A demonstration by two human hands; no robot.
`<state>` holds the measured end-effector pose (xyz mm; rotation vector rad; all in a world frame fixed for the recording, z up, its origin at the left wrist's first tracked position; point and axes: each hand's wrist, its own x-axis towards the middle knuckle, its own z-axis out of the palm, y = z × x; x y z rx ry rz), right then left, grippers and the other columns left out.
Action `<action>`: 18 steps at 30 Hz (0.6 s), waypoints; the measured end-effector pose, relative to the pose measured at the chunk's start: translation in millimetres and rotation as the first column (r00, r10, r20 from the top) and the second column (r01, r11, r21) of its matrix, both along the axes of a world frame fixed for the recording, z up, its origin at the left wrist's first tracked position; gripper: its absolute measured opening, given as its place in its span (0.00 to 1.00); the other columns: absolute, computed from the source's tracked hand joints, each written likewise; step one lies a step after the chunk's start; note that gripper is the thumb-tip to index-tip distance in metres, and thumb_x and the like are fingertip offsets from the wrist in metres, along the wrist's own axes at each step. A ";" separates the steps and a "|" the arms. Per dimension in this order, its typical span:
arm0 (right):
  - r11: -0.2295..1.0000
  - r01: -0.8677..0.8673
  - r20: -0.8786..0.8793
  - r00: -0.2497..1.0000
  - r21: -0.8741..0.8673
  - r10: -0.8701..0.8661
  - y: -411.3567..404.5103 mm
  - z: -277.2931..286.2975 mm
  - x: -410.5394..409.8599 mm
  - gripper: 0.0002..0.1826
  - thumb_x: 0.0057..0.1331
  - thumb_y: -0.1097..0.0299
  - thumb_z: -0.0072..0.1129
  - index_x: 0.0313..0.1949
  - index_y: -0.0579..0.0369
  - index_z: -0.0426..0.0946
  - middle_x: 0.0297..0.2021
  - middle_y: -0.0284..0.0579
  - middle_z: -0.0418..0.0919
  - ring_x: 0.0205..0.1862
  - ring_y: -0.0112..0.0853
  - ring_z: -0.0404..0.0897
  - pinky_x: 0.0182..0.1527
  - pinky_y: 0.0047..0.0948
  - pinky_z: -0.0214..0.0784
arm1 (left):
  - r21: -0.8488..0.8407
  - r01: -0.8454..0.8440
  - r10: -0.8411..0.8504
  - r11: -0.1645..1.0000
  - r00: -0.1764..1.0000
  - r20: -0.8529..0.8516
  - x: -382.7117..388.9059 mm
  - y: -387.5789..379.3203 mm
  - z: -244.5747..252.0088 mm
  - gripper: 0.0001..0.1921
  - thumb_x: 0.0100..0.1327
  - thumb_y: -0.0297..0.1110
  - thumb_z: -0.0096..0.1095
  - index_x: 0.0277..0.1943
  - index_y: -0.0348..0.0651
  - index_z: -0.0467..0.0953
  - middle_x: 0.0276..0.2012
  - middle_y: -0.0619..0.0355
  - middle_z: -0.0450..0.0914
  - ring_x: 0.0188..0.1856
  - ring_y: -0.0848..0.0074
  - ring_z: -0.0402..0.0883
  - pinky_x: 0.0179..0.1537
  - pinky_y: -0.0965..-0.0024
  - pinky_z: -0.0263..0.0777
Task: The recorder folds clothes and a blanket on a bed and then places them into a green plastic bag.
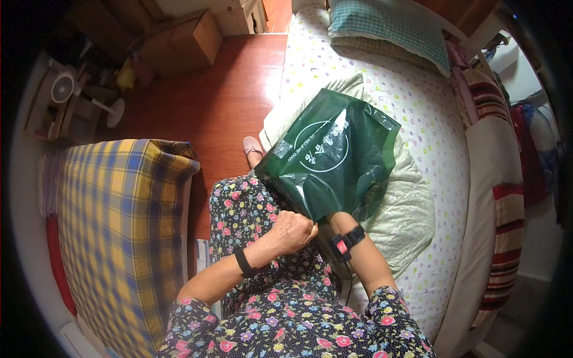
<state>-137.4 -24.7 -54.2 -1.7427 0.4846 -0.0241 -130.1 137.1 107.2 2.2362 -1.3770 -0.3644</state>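
Note:
A glossy dark green plastic bag (286,172) bearing white writing and a printed code lies across my lap and the bed's edge. My left hand (293,230) is closed on the near edge of the bag's mouth. My right hand and wrist (342,221) reach inside the bag; the fingers are hidden by the plastic, so whether they hold anything does not show. Beneath the bag a pale green quilted cloth (409,206) is spread over the bed. My lap is covered by a dark floral garment (241,201).
The bed (441,147) has a spotted sheet, with a checked pillow (394,33) at its far end. Striped covers (506,237) line its right side. At left are a plaid-covered piece of furniture (107,215), a white fan (62,87) and a cardboard box (183,44) on the wooden floor (224,98).

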 end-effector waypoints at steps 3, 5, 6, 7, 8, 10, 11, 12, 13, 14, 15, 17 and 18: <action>0.984 -0.076 -0.054 0.996 -0.158 0.069 15.9 -4.2 26.9 0.27 0.69 0.48 0.57 0.52 0.62 0.76 0.49 0.51 0.80 0.48 0.37 0.79 0.50 0.39 0.73 | -0.005 0.025 -0.025 1.000 0.999 -0.024 -2.4 -2.0 9.3 0.23 0.65 0.40 0.58 0.14 0.38 0.75 0.14 0.45 0.76 0.18 0.52 0.78 0.22 0.54 0.71; 0.958 -0.138 -0.095 0.989 -0.253 0.118 20.3 -6.8 15.9 0.27 0.69 0.48 0.57 0.51 0.63 0.77 0.48 0.51 0.81 0.47 0.37 0.80 0.49 0.39 0.73 | 0.010 0.061 -0.060 0.998 0.998 -0.016 -5.6 1.1 9.0 0.23 0.65 0.39 0.58 0.14 0.38 0.75 0.15 0.45 0.76 0.18 0.51 0.78 0.22 0.54 0.71; 0.939 -0.174 -0.114 0.983 -0.297 0.146 14.6 -9.4 9.8 0.27 0.69 0.47 0.57 0.51 0.63 0.77 0.48 0.51 0.81 0.47 0.37 0.80 0.49 0.39 0.73 | 0.020 0.075 -0.075 0.997 0.997 -0.024 -6.7 7.6 5.0 0.23 0.65 0.39 0.58 0.14 0.38 0.75 0.15 0.44 0.75 0.18 0.51 0.78 0.23 0.53 0.71; 0.918 -0.198 -0.135 0.978 -0.344 0.160 6.5 -10.8 11.1 0.27 0.69 0.47 0.57 0.51 0.63 0.77 0.48 0.51 0.81 0.47 0.37 0.80 0.49 0.39 0.73 | 0.024 0.104 -0.103 0.994 0.994 -0.032 -4.6 8.3 6.6 0.22 0.64 0.39 0.58 0.14 0.39 0.75 0.15 0.44 0.75 0.19 0.51 0.78 0.23 0.53 0.71; 0.894 -0.222 -0.157 0.972 -0.389 0.173 -1.9 -12.1 14.7 0.27 0.69 0.47 0.58 0.50 0.63 0.77 0.47 0.51 0.81 0.47 0.37 0.80 0.48 0.39 0.73 | 0.023 0.045 -0.043 0.999 0.996 -0.074 -3.0 12.0 9.6 0.22 0.64 0.38 0.57 0.14 0.39 0.74 0.15 0.44 0.75 0.19 0.50 0.78 0.24 0.53 0.71; 0.839 -0.262 -0.207 0.961 -0.477 0.182 -31.4 -9.0 48.0 0.28 0.69 0.47 0.58 0.50 0.64 0.77 0.47 0.52 0.82 0.46 0.37 0.80 0.48 0.39 0.73 | -0.008 0.000 -0.001 1.000 0.998 -0.069 5.9 13.7 21.9 0.22 0.64 0.38 0.56 0.14 0.38 0.74 0.15 0.43 0.75 0.19 0.50 0.78 0.24 0.52 0.71; 0.806 -0.284 -0.235 0.954 -0.519 0.185 -56.7 -9.8 53.8 0.28 0.68 0.47 0.58 0.50 0.64 0.78 0.46 0.52 0.82 0.46 0.37 0.80 0.48 0.39 0.73 | -0.039 -0.056 0.053 0.998 0.996 -0.068 11.6 14.9 28.8 0.22 0.64 0.38 0.55 0.15 0.38 0.73 0.16 0.43 0.74 0.20 0.50 0.78 0.24 0.52 0.71; 0.768 -0.316 -0.262 0.945 -0.558 0.198 -85.5 -17.6 20.4 0.28 0.68 0.47 0.58 0.49 0.64 0.78 0.46 0.52 0.82 0.46 0.37 0.80 0.48 0.39 0.73 | -0.055 -0.128 0.123 0.990 0.988 -0.093 21.6 20.7 37.9 0.22 0.64 0.39 0.54 0.15 0.36 0.72 0.16 0.41 0.73 0.20 0.48 0.77 0.25 0.50 0.69; 0.730 -0.337 -0.295 0.936 -0.595 0.192 -115.9 -16.3 10.7 0.28 0.68 0.47 0.58 0.49 0.64 0.78 0.46 0.52 0.82 0.45 0.37 0.80 0.47 0.39 0.73 | 0.074 -0.149 0.160 0.986 0.970 -0.182 35.1 22.7 55.5 0.19 0.64 0.40 0.53 0.21 0.37 0.77 0.21 0.41 0.77 0.25 0.49 0.80 0.29 0.51 0.74; 0.691 -0.353 -0.332 0.928 -0.631 0.171 -150.4 -4.5 43.3 0.28 0.68 0.47 0.58 0.49 0.64 0.78 0.45 0.52 0.82 0.45 0.37 0.81 0.47 0.39 0.73 | 0.019 -0.228 0.223 0.974 0.932 -0.285 46.1 22.5 59.7 0.18 0.64 0.38 0.52 0.21 0.37 0.75 0.19 0.41 0.75 0.23 0.51 0.79 0.28 0.52 0.71; 0.648 -0.380 -0.366 0.916 -0.660 0.165 -155.8 -7.7 36.3 0.28 0.68 0.46 0.58 0.49 0.64 0.78 0.45 0.52 0.82 0.45 0.37 0.81 0.47 0.39 0.73 | 0.003 -0.299 0.283 0.954 0.898 -0.338 59.4 22.2 70.3 0.18 0.64 0.35 0.51 0.20 0.35 0.72 0.17 0.41 0.73 0.19 0.54 0.76 0.25 0.55 0.69; 0.891 -0.357 -0.422 0.879 -0.279 0.221 -107.4 189.2 75.6 0.25 0.66 0.54 0.63 0.50 0.65 0.76 0.41 0.46 0.83 0.41 0.38 0.79 0.43 0.36 0.72 | -0.051 -0.446 0.385 0.894 0.821 -0.422 89.6 69.8 78.2 0.21 0.66 0.33 0.50 0.17 0.33 0.69 0.12 0.47 0.70 0.13 0.68 0.67 0.21 0.64 0.65; 0.905 -0.226 -0.105 0.974 -0.361 0.201 -128.9 196.6 65.6 0.26 0.66 0.53 0.64 0.51 0.65 0.76 0.41 0.47 0.83 0.41 0.38 0.79 0.44 0.36 0.72 | -0.021 -0.516 0.422 0.856 0.723 -0.548 97.4 56.0 94.1 0.23 0.68 0.34 0.49 0.15 0.35 0.68 0.10 0.56 0.68 0.13 0.77 0.66 0.19 0.67 0.63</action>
